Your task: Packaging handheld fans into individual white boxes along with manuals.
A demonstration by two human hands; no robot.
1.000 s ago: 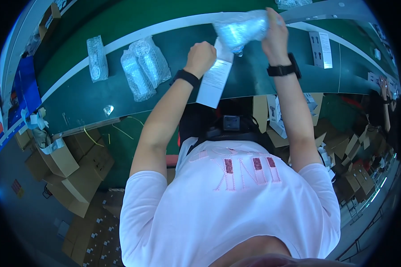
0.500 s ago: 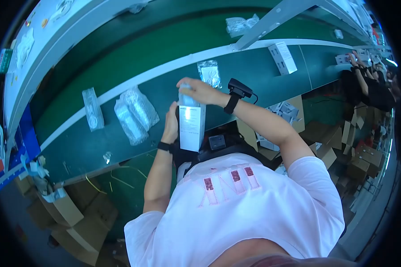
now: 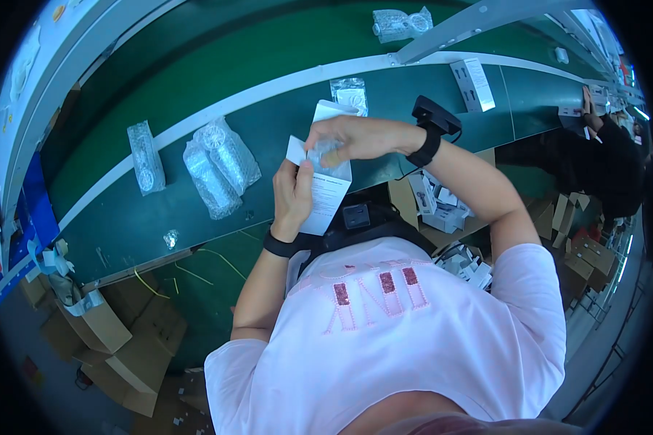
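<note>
A tall white box (image 3: 329, 201) stands tilted at the bench's near edge, its top flaps open. My left hand (image 3: 292, 196) is closed around its left side, the thumb near the opening. My right hand (image 3: 359, 136) bends over the open top, its fingers on a clear bubble-wrapped item (image 3: 319, 154) at the mouth of the box. How deep that item sits in the box is hidden by my fingers. Beyond the box lies a small clear plastic bag (image 3: 350, 94) with something white in it.
Three bubble-wrapped packages lie to the left, one of them a narrow package (image 3: 146, 159). A closed white box (image 3: 473, 85) stands at right, near a metal post (image 3: 457, 30). Below the bench, a brown carton (image 3: 405, 206) holds several small boxes. A co-worker (image 3: 595, 170) is at far right.
The box has tilted, its top leaning right, and its open flaps now show. My right hand has shifted right, and my left hand has moved onto the box's near left side.
</note>
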